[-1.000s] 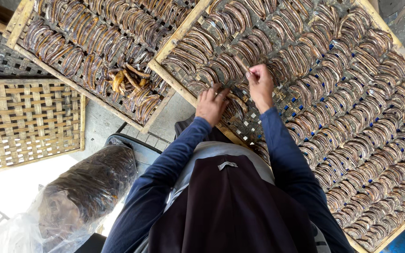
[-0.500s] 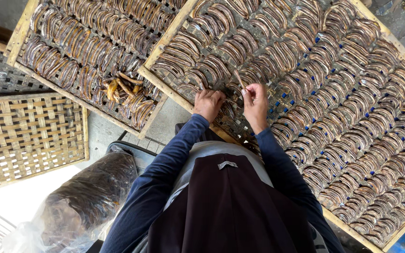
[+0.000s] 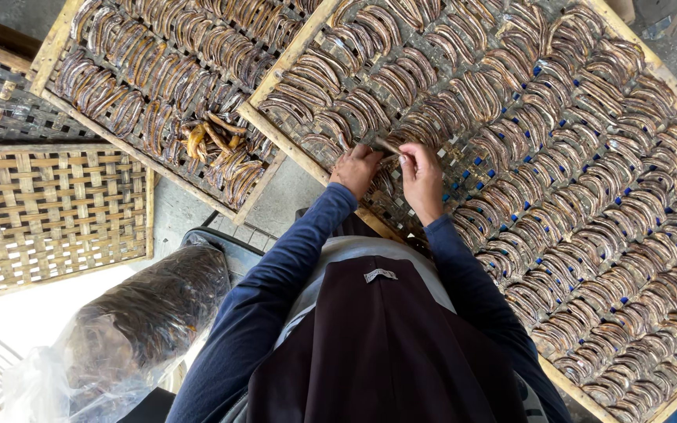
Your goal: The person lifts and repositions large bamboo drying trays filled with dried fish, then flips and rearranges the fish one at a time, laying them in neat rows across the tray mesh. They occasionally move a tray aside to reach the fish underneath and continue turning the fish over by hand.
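Nearest to us hangs our dark maroon apron [image 3: 378,352] over long blue sleeves, and at our left side sits a clear plastic bag stuffed with dark dried strips [image 3: 131,321]. Just past the apron our two hands meet at the near edge of the big wooden-framed mesh drying rack [image 3: 295,153]. Our left hand [image 3: 356,168] and right hand [image 3: 421,176] pinch one thin brown curved dried strip [image 3: 389,146] between them, each grip narrow and closed on an end of it, the piece held just above the mesh at the rack's near rim.

Around the hands the rack is packed with rows of curved brown dried pieces [image 3: 589,204], lying close side by side, with blue dots of the mesh showing between them. To the left lies an empty woven bamboo tray [image 3: 48,207] on the floor. Farther off, a second wooden-framed rack [image 3: 52,39] carries more rows, with a small loose heap of yellowish pieces [image 3: 213,141] at its near corner.

As we judge it, the strip looks brittle, so too hard a pull from both grips could snap it. A sleeve brushing the tight rows could also knock neighbouring pieces out of line, or push one off the rim onto the floor.
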